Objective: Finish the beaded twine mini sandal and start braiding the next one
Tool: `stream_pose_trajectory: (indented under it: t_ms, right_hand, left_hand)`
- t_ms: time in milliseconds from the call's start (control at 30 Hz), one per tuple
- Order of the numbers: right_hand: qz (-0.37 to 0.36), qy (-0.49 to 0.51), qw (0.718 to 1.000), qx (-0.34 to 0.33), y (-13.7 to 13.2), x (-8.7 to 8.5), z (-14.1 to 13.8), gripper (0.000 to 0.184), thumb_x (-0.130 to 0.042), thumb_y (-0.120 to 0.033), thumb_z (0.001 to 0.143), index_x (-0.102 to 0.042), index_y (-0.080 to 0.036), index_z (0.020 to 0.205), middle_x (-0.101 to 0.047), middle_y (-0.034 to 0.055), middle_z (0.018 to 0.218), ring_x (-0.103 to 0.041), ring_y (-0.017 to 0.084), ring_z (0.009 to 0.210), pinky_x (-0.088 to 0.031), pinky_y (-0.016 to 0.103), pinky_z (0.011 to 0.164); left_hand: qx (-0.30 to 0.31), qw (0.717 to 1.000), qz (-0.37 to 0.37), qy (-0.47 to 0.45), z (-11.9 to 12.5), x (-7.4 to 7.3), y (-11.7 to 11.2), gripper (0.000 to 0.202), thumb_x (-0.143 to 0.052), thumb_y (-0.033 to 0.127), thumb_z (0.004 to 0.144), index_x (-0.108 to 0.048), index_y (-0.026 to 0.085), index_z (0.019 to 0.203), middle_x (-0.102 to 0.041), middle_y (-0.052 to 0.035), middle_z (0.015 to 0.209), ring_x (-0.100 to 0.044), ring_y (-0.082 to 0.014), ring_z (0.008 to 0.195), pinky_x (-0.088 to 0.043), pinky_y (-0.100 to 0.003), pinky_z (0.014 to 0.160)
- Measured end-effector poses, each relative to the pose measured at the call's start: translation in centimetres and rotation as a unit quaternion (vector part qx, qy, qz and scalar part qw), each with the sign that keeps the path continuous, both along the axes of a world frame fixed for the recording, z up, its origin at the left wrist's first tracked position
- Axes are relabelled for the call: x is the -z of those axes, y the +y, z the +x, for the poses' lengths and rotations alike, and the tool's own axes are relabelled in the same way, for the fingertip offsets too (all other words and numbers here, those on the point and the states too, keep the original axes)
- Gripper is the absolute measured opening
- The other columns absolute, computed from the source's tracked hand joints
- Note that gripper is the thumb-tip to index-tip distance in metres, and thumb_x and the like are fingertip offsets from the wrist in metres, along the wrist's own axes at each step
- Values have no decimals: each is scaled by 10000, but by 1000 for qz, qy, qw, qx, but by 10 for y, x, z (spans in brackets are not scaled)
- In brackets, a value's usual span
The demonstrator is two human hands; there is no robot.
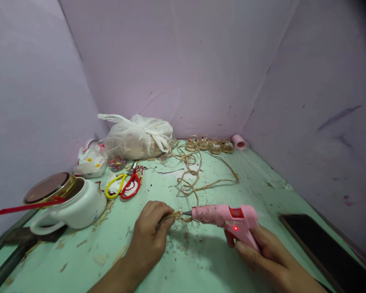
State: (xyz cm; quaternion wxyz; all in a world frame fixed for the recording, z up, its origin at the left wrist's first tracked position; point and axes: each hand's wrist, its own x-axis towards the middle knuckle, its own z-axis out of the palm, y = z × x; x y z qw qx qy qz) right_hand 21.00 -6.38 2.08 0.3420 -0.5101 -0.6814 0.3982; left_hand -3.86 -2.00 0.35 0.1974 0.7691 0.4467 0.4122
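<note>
My right hand (pixel 262 252) is wrapped round the handle of a pink hot glue gun (pixel 213 214), whose red light glows. Its dark metal nozzle points left and reaches a small piece of twisted jute twine (pixel 177 215). Pinched between thumb and fingers, that twine is in my left hand (pixel 151 232), which partly hides it. From there a loose strand of jute twine (pixel 192 189) runs back across the table in loops. Whether the nozzle touches the twine I cannot tell for sure.
Yellow-and-red scissors (pixel 126 185), a white mug (pixel 82 207) with a red stick and a lid, and a hammer-like tool (pixel 21 248) lie left. Behind are a white plastic bag (pixel 143 136), several jute pieces (pixel 215 146) and a pink roll (pixel 239 142). A phone (pixel 326 252) lies right.
</note>
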Motion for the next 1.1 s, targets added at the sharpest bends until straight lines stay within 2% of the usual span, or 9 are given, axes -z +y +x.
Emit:
stream_pose_trajectory:
  t_ms: [500,700,800,933,1100]
  right_hand:
    - [10,10,1000,2,1,-1,1,203,-500,-415,812,-582,-229,812,-537,-3,682,-509,161,602,-451,250,540]
    - [20,4,1000,8,0,0,1,178,-516,-399,809,-591,-238,794,-530,-14,667,-503,150,587,-444,237,528]
    - [14,10,1000,7,0,0,1,180,-519,-400,807,-592,-235,800,-546,-8,683,-516,158,605,-456,251,546]
    - [6,16,1000,10,2,-1,0,192,-522,-408,802,-585,-229,771,-537,-8,664,-514,159,591,-457,251,534]
    - [5,10,1000,6,1,-3,-1,198,-526,-412,796,-601,-229,790,-559,-3,686,-530,170,611,-468,264,555]
  left_hand:
    - [29,991,123,48,-2,3,0,178,-462,62,808,-528,174,930,-541,-72,858,-488,-188,823,-430,-346,702]
    - [29,995,79,45,-4,0,0,151,-462,75,812,-457,177,924,-505,-48,800,-478,-166,755,-438,-302,649]
    - [46,994,87,50,-5,0,0,192,-462,60,809,-441,177,959,-506,-53,833,-476,-162,781,-446,-291,664]
    - [68,985,137,73,-6,-1,1,248,-465,20,792,-431,170,986,-520,-60,848,-465,-171,813,-446,-302,694]
    - [85,971,198,106,-7,-2,1,308,-476,2,770,-427,164,1027,-540,-60,828,-476,-194,834,-442,-373,775]
